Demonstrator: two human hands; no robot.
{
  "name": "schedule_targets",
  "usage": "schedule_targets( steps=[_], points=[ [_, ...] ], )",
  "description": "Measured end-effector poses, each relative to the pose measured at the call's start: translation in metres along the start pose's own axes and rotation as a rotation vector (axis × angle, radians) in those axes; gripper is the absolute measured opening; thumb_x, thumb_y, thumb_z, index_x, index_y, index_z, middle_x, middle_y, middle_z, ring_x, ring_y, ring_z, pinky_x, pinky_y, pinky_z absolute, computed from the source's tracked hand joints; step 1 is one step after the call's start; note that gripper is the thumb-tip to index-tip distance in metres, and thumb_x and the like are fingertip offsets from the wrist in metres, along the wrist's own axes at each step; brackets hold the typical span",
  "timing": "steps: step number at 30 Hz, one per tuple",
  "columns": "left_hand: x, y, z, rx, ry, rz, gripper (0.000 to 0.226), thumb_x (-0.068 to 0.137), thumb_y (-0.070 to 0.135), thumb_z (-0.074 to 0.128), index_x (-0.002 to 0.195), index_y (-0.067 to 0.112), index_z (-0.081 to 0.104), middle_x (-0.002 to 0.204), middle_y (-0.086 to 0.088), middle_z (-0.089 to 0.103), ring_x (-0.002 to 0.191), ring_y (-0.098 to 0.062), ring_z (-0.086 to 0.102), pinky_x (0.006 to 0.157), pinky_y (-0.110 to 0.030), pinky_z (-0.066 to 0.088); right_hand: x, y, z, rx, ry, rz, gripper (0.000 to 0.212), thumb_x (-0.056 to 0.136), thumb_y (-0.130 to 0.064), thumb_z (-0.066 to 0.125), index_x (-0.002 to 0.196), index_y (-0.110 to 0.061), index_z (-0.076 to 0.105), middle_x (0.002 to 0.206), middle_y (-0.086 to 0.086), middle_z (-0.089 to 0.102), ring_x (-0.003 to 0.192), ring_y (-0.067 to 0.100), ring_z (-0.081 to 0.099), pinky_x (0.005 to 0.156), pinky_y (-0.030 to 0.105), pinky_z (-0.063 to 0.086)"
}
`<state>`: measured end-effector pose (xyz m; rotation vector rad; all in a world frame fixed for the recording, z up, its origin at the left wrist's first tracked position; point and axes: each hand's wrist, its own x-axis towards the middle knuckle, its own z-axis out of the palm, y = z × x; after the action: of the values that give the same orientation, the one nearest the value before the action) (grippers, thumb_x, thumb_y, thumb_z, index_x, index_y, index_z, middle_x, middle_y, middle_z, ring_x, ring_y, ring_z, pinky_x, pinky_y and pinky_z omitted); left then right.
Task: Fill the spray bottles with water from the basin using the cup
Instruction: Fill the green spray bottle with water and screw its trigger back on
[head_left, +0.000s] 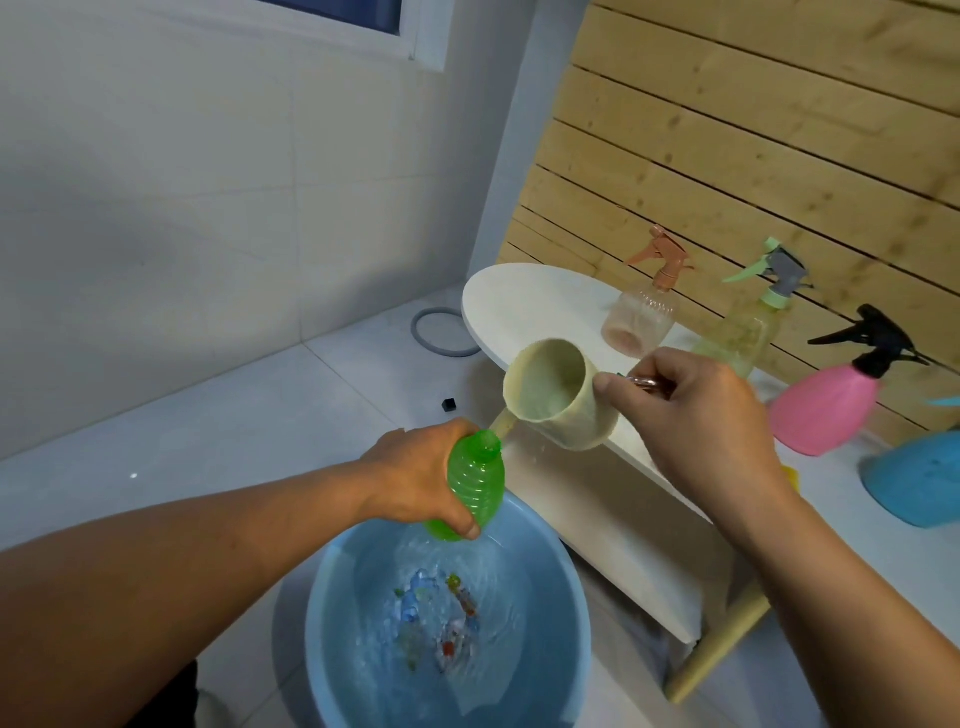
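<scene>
Left hand (415, 480) grips the green bottle (475, 486) over the basin (332, 649); right hand (696, 415) holds the tilted cup (558, 395) by its handle, pouring water into the bottle's mouth

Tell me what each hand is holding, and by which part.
The left hand grips the green bottle around its ribbed body, over the blue basin. The right hand holds the tilted beige cup by its handle, thumb against the cup's side.
</scene>
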<state>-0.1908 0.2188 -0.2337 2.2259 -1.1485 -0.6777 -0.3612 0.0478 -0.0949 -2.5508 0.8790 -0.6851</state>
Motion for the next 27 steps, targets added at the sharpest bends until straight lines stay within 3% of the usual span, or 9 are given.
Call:
schedule_targets(
  steps=[5, 11, 15, 18, 22, 27],
  points=[
    [0.001, 0.0, -0.005, -0.064, 0.017, -0.008, 0.09, 0.044, 0.059, 0.09, 0.123, 0.052, 0.046, 0.11, 0.021, 0.065, 0.104, -0.011, 0.065, 0.093, -0.04, 0.056, 0.002, 0.012, 0.003, -0.001, -0.082, 0.068, 0.036, 0.086, -0.054, 0.069, 0.069, -0.023, 0.061, 0.059, -0.007, 0.058, 0.065, 0.018, 0.057, 0.057, 0.033, 0.039],
    [0.001, -0.001, -0.011, -0.127, 0.051, -0.007, 0.092, 0.038, 0.06, 0.089, 0.119, 0.047, 0.049, 0.108, 0.018, 0.068, 0.101, -0.012, 0.068, 0.091, -0.044, 0.058, -0.009, 0.017, 0.014, -0.422, 0.05, -0.31, 0.024, 0.089, -0.043, 0.067, 0.078, -0.023, 0.058, 0.078, -0.004, 0.054, 0.077, 0.025, 0.053, 0.056, 0.033, 0.034],
    [0.0, 0.0, -0.01, -0.125, 0.051, -0.002, 0.094, 0.037, 0.062, 0.088, 0.121, 0.048, 0.048, 0.108, 0.018, 0.067, 0.101, -0.011, 0.067, 0.092, -0.043, 0.058, -0.016, 0.017, 0.021, -0.655, 0.143, -0.536, 0.027, 0.082, -0.025, 0.077, 0.068, -0.018, 0.055, 0.069, 0.001, 0.05, 0.064, 0.027, 0.051, 0.047, 0.027, 0.027],
    [-0.001, 0.002, -0.009, -0.122, 0.045, 0.006, 0.094, 0.038, 0.063, 0.088, 0.122, 0.051, 0.047, 0.11, 0.019, 0.066, 0.103, -0.011, 0.066, 0.093, -0.042, 0.057, -0.017, 0.015, 0.021, -0.706, 0.183, -0.652, 0.028, 0.079, -0.014, 0.076, 0.066, -0.016, 0.052, 0.067, 0.005, 0.049, 0.059, 0.03, 0.046, 0.05, 0.033, 0.03],
    [0.0, 0.003, -0.009, -0.144, 0.052, 0.007, 0.091, 0.039, 0.06, 0.089, 0.119, 0.052, 0.047, 0.108, 0.019, 0.067, 0.102, -0.011, 0.067, 0.092, -0.043, 0.058, -0.018, 0.011, 0.02, -0.723, 0.217, -0.678, 0.024, 0.082, -0.013, 0.073, 0.069, -0.016, 0.053, 0.07, 0.006, 0.05, 0.06, 0.031, 0.044, 0.055, 0.036, 0.031],
    [-0.001, 0.004, -0.01, -0.205, 0.066, 0.024, 0.085, 0.049, 0.044, 0.095, 0.12, 0.045, 0.05, 0.109, 0.014, 0.067, 0.1, -0.009, 0.068, 0.091, -0.041, 0.059, -0.008, 0.013, 0.017, -0.585, 0.247, -0.582, 0.02, 0.091, -0.026, 0.068, 0.074, -0.017, 0.059, 0.073, 0.004, 0.054, 0.062, 0.032, 0.049, 0.053, 0.038, 0.038]
  ],
)
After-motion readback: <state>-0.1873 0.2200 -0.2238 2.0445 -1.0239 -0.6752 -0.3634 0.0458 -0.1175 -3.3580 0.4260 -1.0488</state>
